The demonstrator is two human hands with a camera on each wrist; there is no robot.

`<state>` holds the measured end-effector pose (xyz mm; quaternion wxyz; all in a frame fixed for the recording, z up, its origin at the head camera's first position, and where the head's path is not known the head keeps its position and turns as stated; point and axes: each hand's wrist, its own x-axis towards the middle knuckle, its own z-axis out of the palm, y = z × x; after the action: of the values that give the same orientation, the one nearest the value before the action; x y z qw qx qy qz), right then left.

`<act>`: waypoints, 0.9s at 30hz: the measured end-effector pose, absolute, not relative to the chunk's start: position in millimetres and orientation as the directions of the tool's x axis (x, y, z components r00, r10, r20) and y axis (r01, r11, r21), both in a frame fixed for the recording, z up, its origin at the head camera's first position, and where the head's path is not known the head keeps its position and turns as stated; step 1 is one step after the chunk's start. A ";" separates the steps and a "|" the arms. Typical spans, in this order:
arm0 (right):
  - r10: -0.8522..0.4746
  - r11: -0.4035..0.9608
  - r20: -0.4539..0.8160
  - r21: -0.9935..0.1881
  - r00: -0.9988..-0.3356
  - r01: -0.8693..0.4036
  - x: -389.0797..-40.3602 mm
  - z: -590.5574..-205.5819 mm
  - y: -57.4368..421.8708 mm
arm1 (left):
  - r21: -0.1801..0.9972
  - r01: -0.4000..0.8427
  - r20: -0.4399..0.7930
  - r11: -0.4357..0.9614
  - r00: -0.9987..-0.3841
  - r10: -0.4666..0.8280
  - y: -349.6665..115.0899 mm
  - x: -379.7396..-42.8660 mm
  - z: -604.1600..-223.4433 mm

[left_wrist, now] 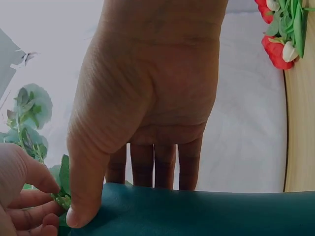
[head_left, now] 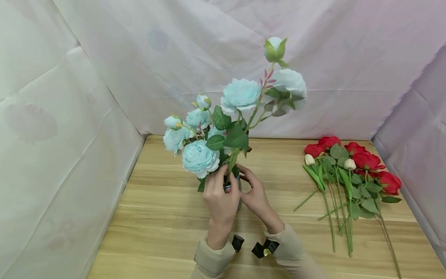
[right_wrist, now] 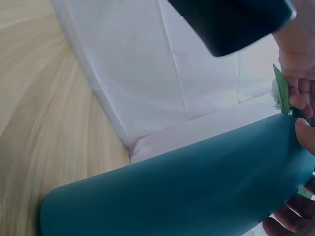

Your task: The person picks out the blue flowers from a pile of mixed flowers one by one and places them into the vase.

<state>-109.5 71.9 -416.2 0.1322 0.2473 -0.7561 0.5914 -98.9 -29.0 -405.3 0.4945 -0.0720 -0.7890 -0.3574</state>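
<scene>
A teal vase (right_wrist: pixel 172 182) stands upright on the table, mostly behind the hands in the head view. Light blue artificial peonies (head_left: pixel 240 95) with green leaves rise from its mouth, some leaning left, a tall stem (head_left: pixel 232 161) leaning right. At the mouth my left hand (head_left: pixel 221 193) pinches that peony stem between thumb and fingers. My right hand (head_left: pixel 256 193) grips the vase near its rim, thumb on one side and fingers round the other, as the left wrist view shows. The stem ends inside the vase are hidden.
Red flowers (head_left: pixel 366 161) and white tulips (head_left: pixel 349 164) lie in a loose pile on the right of the wooden table (head_left: pixel 156 232). Pale cloth (head_left: pixel 174 46) hangs behind and along both sides. Black cameras (head_left: pixel 238 243) sit on the wrists.
</scene>
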 end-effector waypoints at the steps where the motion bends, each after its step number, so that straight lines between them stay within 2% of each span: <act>1: -0.216 0.177 0.491 -0.830 -0.844 -0.529 -109.5 -416.1 71.8 | 0.497 0.463 0.829 0.734 -0.503 -0.244 -29.4 -98.5 -405.4; 8: -0.216 0.184 0.445 -0.856 -0.869 -0.484 -108.6 -414.9 71.8 | 0.542 0.391 0.776 0.744 -0.572 -0.265 -33.1 -93.4 -405.9; 13: -0.217 0.198 0.460 -0.843 -0.861 -0.500 -108.8 -414.7 72.9 | 0.534 0.374 0.776 0.758 -0.573 -0.264 -35.5 -91.9 -408.2; 23: -0.199 0.228 0.460 -0.837 -0.866 -0.497 -108.1 -414.1 75.3 | 0.554 0.434 0.784 0.711 -0.559 -0.270 -38.8 -91.4 -410.7; 27: -0.209 0.231 0.474 -0.826 -0.855 -0.514 -107.8 -413.7 75.4 | 0.542 0.493 0.806 0.680 -0.533 -0.257 -41.6 -88.5 -412.0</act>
<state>-107.8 75.4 -413.7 0.1329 0.2339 -0.7732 0.5743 -88.5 -41.6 -412.0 0.4776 -0.0752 -0.7824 -0.3926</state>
